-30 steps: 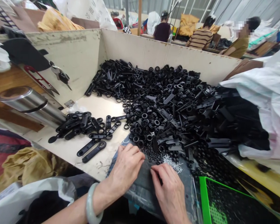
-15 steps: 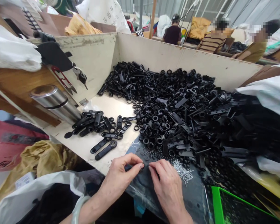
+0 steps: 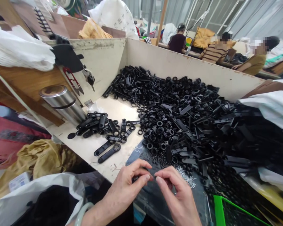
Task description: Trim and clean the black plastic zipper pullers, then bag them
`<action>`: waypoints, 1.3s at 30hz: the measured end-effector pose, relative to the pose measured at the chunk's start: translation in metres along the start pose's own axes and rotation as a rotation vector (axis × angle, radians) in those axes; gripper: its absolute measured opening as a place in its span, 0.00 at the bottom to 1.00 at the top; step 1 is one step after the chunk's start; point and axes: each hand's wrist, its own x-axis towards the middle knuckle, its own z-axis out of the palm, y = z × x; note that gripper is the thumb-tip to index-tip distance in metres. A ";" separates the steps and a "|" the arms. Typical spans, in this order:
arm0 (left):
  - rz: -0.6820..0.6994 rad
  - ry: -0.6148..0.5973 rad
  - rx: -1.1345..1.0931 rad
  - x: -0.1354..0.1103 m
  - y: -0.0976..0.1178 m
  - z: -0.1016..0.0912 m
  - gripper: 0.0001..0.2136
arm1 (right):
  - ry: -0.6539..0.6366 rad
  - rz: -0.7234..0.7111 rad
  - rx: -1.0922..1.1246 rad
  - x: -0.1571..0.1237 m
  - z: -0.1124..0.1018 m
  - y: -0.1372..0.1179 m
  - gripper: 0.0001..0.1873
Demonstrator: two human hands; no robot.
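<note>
In the head view, my left hand (image 3: 129,182) is curled over the front of the dark mat (image 3: 153,204), closed round a small black part that its fingers mostly hide. Facing it, my right hand (image 3: 175,188) has thumb and forefinger pinched together on something tiny and dark, too small to name. The fingertips of both hands are close, with a narrow gap between. Just beyond my right hand lies a heap of small silver pins (image 3: 187,178). Tiny black pieces (image 3: 155,158) are scattered behind the fingers.
A big pile of black rings and levers (image 3: 174,110) fills the bin. Long black handles (image 3: 109,153) lie at left near a steel flask (image 3: 62,102). Red snips (image 3: 72,80) hang on the side wall. A green-rimmed tray (image 3: 219,210) stands front right. Several people sit beyond.
My right hand's thumb and forefinger have come together in clearer view, nearer the left hand. The left fingers have lifted and spread slightly. The whole view has shifted a little.
</note>
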 end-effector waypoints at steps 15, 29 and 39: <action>-0.051 -0.033 -0.021 -0.007 0.002 0.013 0.13 | -0.092 -0.046 -0.012 -0.008 -0.008 -0.002 0.09; -0.113 0.093 -0.305 -0.001 -0.001 0.028 0.21 | 0.191 -0.043 -0.025 -0.018 0.012 0.000 0.06; -0.166 0.141 -0.410 -0.004 0.006 0.032 0.31 | 0.257 -0.243 -0.260 -0.026 0.016 0.008 0.11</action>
